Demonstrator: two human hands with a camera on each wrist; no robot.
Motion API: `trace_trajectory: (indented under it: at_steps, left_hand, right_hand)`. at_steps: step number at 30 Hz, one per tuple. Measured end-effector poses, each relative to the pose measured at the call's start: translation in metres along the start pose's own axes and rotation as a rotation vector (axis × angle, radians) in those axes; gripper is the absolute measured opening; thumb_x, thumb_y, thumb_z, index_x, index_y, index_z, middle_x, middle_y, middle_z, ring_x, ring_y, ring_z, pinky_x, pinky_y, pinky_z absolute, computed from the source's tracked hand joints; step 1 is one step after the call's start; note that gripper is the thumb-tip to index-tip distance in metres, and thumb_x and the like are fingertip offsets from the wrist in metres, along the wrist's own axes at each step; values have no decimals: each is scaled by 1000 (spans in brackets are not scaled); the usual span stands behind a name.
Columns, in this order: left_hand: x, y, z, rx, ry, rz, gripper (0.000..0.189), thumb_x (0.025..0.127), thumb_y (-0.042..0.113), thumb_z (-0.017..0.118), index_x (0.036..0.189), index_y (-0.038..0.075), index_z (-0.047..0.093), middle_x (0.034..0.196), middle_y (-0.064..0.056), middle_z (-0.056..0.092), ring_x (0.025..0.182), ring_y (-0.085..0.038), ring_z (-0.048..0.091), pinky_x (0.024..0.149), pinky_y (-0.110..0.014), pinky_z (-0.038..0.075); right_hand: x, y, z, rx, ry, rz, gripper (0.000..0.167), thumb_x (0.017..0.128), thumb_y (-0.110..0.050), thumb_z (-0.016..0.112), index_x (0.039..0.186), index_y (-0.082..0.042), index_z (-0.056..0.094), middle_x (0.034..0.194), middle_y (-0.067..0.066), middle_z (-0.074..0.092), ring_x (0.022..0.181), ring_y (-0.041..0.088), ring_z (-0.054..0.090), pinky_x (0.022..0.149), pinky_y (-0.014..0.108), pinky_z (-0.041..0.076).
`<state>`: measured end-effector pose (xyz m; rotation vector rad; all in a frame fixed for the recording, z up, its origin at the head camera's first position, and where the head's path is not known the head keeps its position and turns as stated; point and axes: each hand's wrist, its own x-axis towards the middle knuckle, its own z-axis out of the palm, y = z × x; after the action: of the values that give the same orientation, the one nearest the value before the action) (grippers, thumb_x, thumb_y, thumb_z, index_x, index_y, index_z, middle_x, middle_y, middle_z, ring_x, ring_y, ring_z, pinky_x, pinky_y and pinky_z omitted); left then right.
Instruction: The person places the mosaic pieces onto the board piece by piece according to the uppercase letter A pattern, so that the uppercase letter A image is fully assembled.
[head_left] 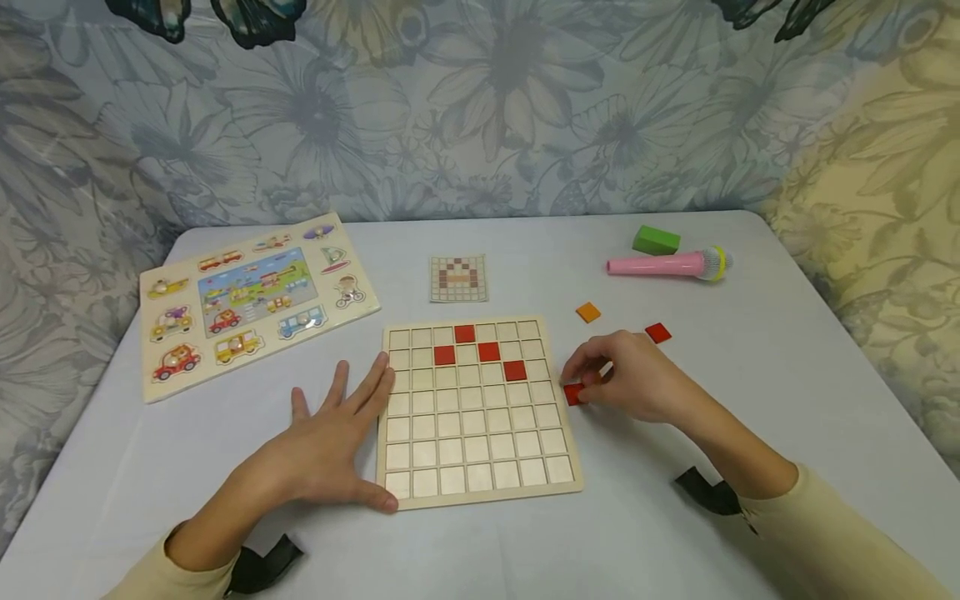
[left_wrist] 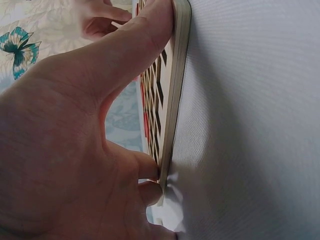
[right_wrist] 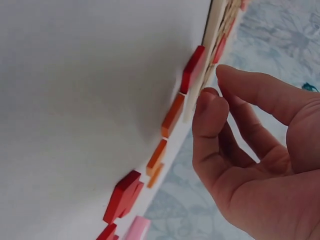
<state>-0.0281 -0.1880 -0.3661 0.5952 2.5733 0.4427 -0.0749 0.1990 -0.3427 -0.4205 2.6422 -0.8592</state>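
Note:
A wooden grid board (head_left: 450, 429) lies on the table with several red tiles (head_left: 514, 371) set in its upper cells. My left hand (head_left: 330, 446) is spread along its left side, thumb at the near left corner and fingertips at the edge. Beyond the board's right edge, my right hand (head_left: 630, 375) is low over a loose red tile (head_left: 573, 394), its fingers bent and overlapping it. In the right wrist view, that tile (right_wrist: 192, 70) lies against the board's side, and nothing shows between thumb and fingertips. Orange tiles (right_wrist: 172, 116) lie in line beside it, mostly hidden in the head view.
Past the right hand are an orange tile (head_left: 588, 312) and a red tile (head_left: 657, 333). A small pattern card (head_left: 458, 292) lies behind the board. At the left is a vehicle picture puzzle (head_left: 262, 279); at the back right, a pink toy microphone (head_left: 656, 265) and a green block (head_left: 656, 241).

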Motion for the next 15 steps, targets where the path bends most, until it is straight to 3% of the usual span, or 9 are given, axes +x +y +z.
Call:
trace_trajectory:
  at_steps: [15]
  left_hand:
    - [-1, -2, 0, -8, 6, 3, 150, 59, 76, 87, 169, 12, 8, 177, -3, -9, 157, -56, -7, 96, -95, -2]
  right_hand:
    - [-4, 0, 12, -92, 35, 7, 28, 79, 6, 79, 98, -14, 81, 87, -3, 70, 81, 16, 58, 69, 27, 51]
